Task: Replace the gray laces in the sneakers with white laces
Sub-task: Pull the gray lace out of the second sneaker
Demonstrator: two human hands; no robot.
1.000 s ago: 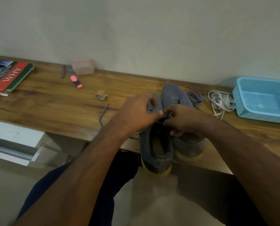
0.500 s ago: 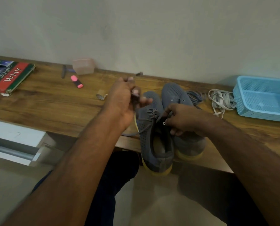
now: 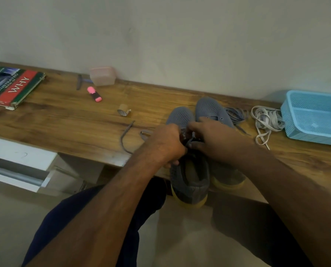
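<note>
Two gray sneakers with yellow soles stand side by side at the desk's front edge, the left sneaker overhanging it and the right sneaker with bare eyelets. My left hand and my right hand meet over the left sneaker's eyelets, fingers curled and pinching its gray lace, whose free end trails left across the desk. A pulled-out gray lace lies bunched right of the sneakers. The white laces lie in a loose pile beside it.
A light blue plastic basket stands at the right on the wooden desk. A book, a pink highlighter, a pink lidded box, a small tape roll and a pen lie to the left.
My left hand, which had pulled the gray lace up and left, has come back down to the left sneaker's eyelets beside my right hand. The lace's free end now lies on the desk.
</note>
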